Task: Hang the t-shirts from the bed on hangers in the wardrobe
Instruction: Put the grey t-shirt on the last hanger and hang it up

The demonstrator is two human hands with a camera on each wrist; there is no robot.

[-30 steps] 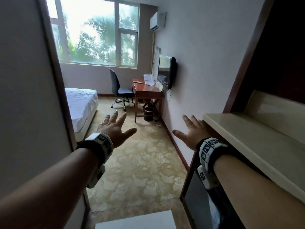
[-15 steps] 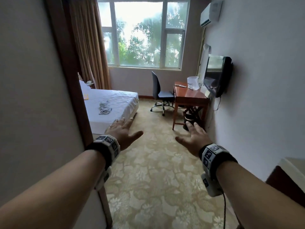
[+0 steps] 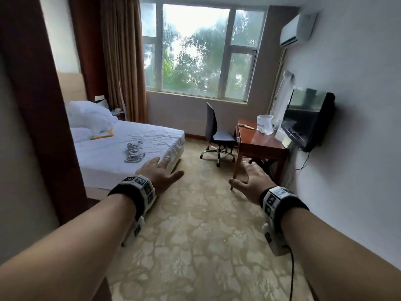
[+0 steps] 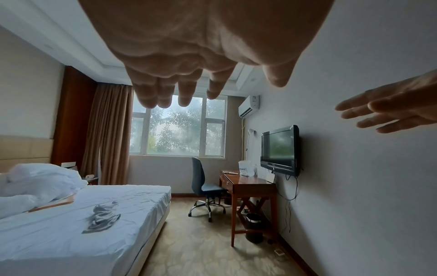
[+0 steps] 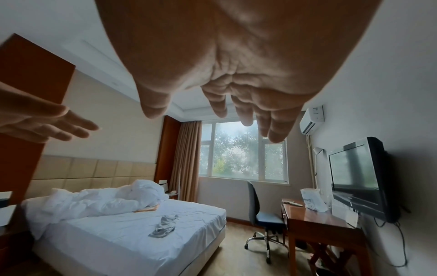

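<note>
Both hands, left hand (image 3: pixel 158 173) and right hand (image 3: pixel 253 181), reach forward with fingers (image 4: pixel 184 93) spread and empty; a crumpled grey t-shirt (image 3: pixel 133 152) lies on the bed (image 3: pixel 156 135), well beyond them.

No text is legible anywhere (the bag's (image 3: pixel 264 124) print blurs).

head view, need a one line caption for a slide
Both empty hands, left and right, reach toward a crumpled grey t-shirt on the white bed.

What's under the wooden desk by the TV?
Under the desk stands a dark bin between crossed wooden braces, with a white power strip on the carpet nearby. Inside the bin cannot be seen.
</note>
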